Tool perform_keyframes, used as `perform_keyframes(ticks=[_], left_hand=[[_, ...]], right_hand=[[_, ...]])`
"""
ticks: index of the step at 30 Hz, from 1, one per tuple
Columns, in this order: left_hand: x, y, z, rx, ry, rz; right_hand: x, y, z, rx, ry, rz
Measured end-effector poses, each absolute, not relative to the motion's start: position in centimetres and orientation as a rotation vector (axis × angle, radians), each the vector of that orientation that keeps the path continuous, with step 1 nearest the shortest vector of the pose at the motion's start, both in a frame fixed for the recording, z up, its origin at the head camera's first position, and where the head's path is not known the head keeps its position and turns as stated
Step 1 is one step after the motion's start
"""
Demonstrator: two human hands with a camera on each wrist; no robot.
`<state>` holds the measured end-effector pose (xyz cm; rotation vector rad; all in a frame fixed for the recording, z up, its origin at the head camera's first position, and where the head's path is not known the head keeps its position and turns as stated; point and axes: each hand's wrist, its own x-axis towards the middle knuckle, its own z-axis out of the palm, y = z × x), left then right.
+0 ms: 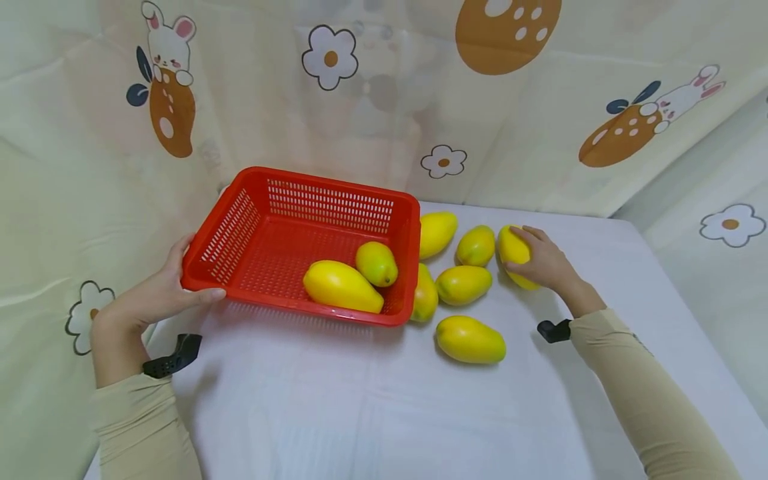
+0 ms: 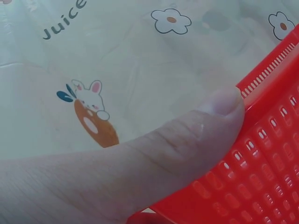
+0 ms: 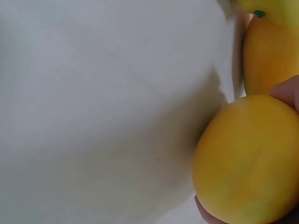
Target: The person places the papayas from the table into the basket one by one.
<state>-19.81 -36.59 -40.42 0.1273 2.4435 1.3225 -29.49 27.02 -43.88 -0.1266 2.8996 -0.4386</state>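
Note:
My left hand (image 1: 153, 290) grips the left front corner of a red plastic basket (image 1: 288, 247), its thumb lying along the front rim. The left wrist view shows that thumb against the slotted basket wall (image 2: 252, 168). Inside the basket, toward the right, lie a large yellow mango (image 1: 342, 287) and a smaller greenish-yellow mango (image 1: 377, 263). At the right my right hand (image 1: 546, 263) holds a yellow mango (image 1: 514, 248) low over the table or on it; I cannot tell which. Thumb and fingers are round this mango (image 3: 247, 163) in the right wrist view.
Several more mangoes lie on the white table between basket and right hand, among them one at the back (image 1: 437, 235), one in the middle (image 1: 464, 285) and one nearest me (image 1: 471, 340). A printed curtain (image 1: 390, 120) hangs behind the table.

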Motion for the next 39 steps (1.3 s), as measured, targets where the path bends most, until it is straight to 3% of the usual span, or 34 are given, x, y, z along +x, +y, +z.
perform_keyframes(ticks=[14,39], left_hand=[[-19.9,-36.3,-40.4,0.120,2.440,1.351],[-19.9,-36.4,-40.4,0.115,2.454,1.369]], right_hand=[[-29.3,27.2,-43.4,-0.123,2.885,-0.404],[-28.2,25.7,-38.7,-0.229,3.025,-0.414]])
